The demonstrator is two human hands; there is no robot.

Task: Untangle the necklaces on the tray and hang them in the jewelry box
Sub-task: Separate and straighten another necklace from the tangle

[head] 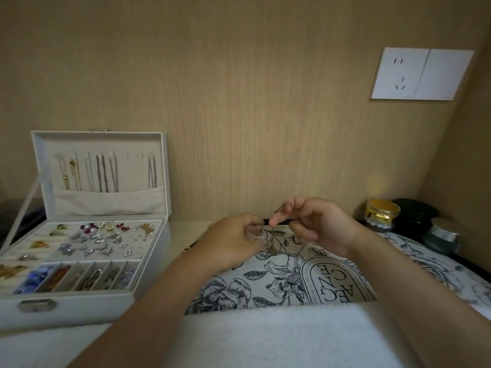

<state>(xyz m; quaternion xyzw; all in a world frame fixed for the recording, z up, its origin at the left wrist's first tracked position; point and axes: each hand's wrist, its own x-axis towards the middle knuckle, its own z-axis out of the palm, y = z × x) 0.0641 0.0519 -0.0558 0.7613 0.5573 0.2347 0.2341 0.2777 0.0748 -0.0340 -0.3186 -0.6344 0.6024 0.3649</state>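
Pinching the tangled necklaces [271, 244] with both hands: left hand [233, 241] curled on one bit of chain, right hand [318, 227] curled on another, with a loop hooked over one finger. Held just above the far end of the tray [279, 285], knot dangling between the hands; touching the tray or not, hard to tell.

Could snap if tugged too hard, being so thin. Could pull the knot tighter by dragging both ends apart. Could slip from the fingers and drop in a heap, or slide off onto the tabletop [186, 231]. Could catch on the hanging chains [106, 172] when hung in the jewelry box [93, 312], well apart to the left.

Fine metal links, shiny, bendy like string. Flat smooth tray, printed with grey flowers, leaves and an oval with letters. Pale box with square corners, soft-looking inside, lid standing up with little hooks, the hanging chains straight down into a cloth pocket. Small shiny earrings [98, 240] and beads in little pockets below. Fluffy white cloth [265, 338] nearest the camera. Round jars [382, 213] on the right, one gold and glassy
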